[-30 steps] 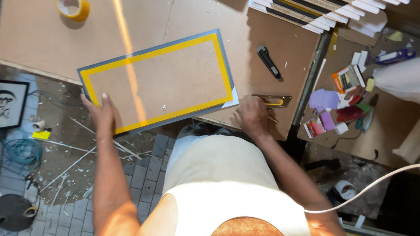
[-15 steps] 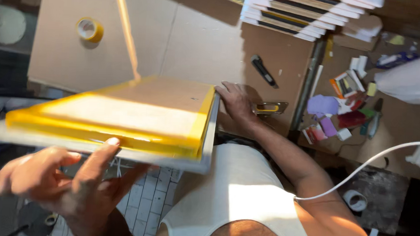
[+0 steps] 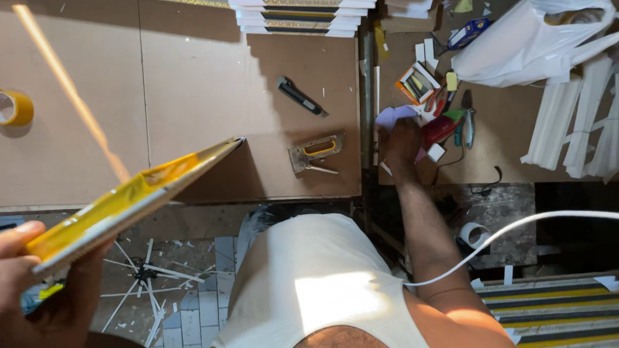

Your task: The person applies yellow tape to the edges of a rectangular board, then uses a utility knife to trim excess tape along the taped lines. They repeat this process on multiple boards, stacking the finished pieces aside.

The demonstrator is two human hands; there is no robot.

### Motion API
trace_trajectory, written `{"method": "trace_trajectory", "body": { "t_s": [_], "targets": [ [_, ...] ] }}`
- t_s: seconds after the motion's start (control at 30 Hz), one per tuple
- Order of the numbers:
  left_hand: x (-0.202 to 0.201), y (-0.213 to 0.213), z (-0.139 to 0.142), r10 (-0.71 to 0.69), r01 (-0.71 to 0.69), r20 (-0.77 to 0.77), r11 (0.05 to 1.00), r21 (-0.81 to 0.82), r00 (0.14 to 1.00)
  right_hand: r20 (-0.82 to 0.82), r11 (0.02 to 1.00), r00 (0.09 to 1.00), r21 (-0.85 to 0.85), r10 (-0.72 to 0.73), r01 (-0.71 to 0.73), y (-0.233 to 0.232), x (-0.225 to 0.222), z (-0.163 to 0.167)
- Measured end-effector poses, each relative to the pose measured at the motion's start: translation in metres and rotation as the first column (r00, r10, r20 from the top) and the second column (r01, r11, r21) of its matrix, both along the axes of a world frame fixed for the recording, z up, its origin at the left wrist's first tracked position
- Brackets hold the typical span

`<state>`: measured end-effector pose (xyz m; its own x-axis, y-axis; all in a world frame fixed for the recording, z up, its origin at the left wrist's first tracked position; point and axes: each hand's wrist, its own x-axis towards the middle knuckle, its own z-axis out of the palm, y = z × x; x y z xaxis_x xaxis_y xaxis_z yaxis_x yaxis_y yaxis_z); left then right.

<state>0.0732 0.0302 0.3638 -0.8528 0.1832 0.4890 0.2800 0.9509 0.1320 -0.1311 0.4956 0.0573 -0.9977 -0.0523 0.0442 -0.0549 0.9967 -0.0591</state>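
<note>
Since the earlier frame our right hand [image 3: 402, 145] has left the staple gun [image 3: 316, 152] and now reaches, fingers curled, into the small clutter [image 3: 431, 106], while our left hand [image 3: 19, 286] pinches the yellow-taped board [image 3: 131, 197] tilted edge-on, clearing the table [image 3: 188, 85].

A brown board tabletop [image 3: 188, 85] fills the far left under strong sunlight. Below, the tiled floor [image 3: 192, 308] is littered with white scraps.

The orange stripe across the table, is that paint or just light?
Head view: the orange streak is light glare running slantwise over the brown board; strong sun bleaches the white plastic bag, the stacked frames cast a dark shadow, and the close left hand looks soft and blurry.
</note>
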Motion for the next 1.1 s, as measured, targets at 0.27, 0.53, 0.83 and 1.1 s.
{"method": "trace_trajectory", "body": {
  "t_s": [0.27,0.53,0.83,1.1],
  "targets": [
    [-0.011,0.001,0.000,0.115,-0.112,-0.082,0.993,0.042,0.990,0.203,0.948,0.959,-0.208,-0.200,0.242,0.008,-0.015,-0.012],
    [-0.043,0.010,0.053,0.196,-0.226,-0.173,0.957,-0.181,0.965,-0.236,0.995,0.968,-0.079,-0.084,0.067,-0.018,-0.012,0.046],
    [-0.079,0.028,0.067,0.058,-0.060,-0.042,0.997,-0.055,0.997,-0.312,-0.465,0.898,-0.873,0.309,-0.143,-0.170,0.008,0.210],
    [-0.076,0.020,0.080,-0.036,0.042,-0.056,0.993,0.107,0.998,-0.396,-0.464,0.849,-0.860,0.350,-0.210,-0.260,0.012,0.228]
  ]
}}
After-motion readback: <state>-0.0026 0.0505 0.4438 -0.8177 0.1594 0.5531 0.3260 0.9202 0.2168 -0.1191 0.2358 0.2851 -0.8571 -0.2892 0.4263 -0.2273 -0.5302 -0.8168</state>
